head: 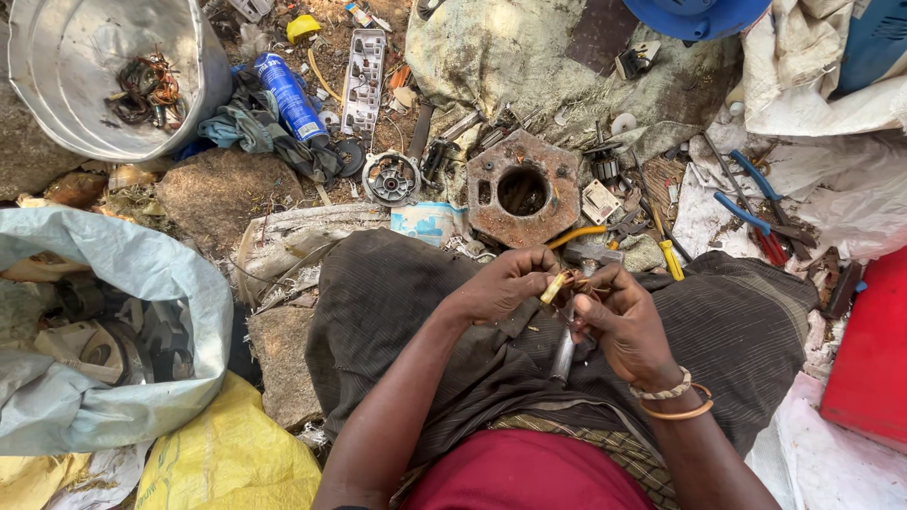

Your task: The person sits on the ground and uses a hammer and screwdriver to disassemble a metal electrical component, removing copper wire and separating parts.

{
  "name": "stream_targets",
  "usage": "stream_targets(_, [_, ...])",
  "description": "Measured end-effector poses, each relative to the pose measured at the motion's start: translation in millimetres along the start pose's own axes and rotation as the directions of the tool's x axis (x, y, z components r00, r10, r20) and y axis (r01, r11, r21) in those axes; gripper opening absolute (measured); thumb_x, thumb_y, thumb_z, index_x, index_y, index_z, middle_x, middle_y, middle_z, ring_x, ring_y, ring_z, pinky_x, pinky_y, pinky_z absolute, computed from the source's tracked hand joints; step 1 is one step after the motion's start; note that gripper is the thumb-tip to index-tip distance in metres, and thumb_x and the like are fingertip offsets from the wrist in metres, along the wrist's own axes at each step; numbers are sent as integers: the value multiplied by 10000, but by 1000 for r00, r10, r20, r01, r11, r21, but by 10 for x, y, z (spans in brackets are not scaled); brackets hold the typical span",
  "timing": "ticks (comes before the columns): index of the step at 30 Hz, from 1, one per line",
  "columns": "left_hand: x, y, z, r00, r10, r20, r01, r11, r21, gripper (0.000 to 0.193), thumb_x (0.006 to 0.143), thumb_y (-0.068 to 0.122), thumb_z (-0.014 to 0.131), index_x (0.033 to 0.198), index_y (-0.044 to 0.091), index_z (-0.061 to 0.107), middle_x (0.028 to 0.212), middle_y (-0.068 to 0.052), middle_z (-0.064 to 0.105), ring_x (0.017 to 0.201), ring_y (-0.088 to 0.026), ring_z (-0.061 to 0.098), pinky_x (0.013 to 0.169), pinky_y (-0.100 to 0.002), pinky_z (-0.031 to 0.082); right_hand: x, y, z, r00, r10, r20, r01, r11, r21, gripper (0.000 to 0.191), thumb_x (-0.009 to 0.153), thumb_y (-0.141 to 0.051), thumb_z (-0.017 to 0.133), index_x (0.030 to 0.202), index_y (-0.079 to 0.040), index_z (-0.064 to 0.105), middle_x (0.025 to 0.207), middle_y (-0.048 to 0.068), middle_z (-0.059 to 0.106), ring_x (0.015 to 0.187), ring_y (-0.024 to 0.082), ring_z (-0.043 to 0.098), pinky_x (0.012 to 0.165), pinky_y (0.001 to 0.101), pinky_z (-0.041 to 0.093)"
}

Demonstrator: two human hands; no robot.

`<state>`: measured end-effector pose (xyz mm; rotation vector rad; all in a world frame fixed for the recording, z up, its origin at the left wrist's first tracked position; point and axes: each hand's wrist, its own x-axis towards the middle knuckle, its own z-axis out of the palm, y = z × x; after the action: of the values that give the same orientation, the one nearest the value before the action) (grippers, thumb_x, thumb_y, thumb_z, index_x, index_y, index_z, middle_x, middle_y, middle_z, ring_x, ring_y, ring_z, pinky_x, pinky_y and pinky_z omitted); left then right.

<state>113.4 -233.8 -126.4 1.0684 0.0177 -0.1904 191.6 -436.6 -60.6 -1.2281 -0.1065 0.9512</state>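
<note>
Over the lap, both hands meet above a dark striped cloth (pixel 397 302). Left hand (pixel 501 283) pinches a short yellowish wire piece (pixel 554 288) between thumb and fingertips. Right hand (pixel 624 326), with 2 bangles at the wrist, is curled around thin wire ends just beside it; a grey metal rod (pixel 564 354) lies under it. Farther off sits a rusty plate (pixel 522 189) with a round hole; blue-handled pliers (pixel 756 203) lie at far right, a grey sack (pixel 113 331) at left.
</note>
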Motion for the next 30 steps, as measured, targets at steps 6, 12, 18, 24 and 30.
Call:
stream_targets(6, [-59,541,192,995,1,-100,49,870,491,153,954,139,667,1081,58,643,924,-57,698,806,-157,648,721,-333,516,-75,-155,-74,999,-32,22,39,788,-614,240,868,-196,798,927,-58,611,728,78,700,575,137,615,472,265,486])
stream_targets(12, [-184,803,623,950,99,-295,168,635,754,171,984,176,627,1074,77,733,907,-98,759,794,-236,708,752,-425,552,7,-5,24,892,-311,-329,-50,654,-754,297,860,-231,810,957,-28,617,799,77,713,659,136,684,551,273,568])
stream_targets(18, [-193,488,747,865,-159,-476,318,908,274,193,964,118,620,1129,39,559,950,-109,766,852,-159,767,752,-330,622,60,133,83,843,-447,-298,301,853,-427,357,936,-214,712,1214,5,656,1028,85,743,854,132,716,704,268,618])
stream_targets(24, [-286,279,464,888,26,-459,48,988,148,331,1000,231,638,1267,36,616,1174,-115,731,1080,-219,707,911,-371,578,39,146,108,902,-328,-280,138,835,-533,380,925,-158,719,1253,30,683,1039,157,765,848,182,719,704,332,606])
stream_targets(30, [-390,410,378,923,60,-380,97,920,379,477,953,319,726,1361,98,615,1248,-143,704,1137,-279,687,960,-435,560,55,198,157,971,-239,-20,209,886,-413,430,931,-130,697,1309,67,639,1128,202,732,952,247,727,812,393,628])
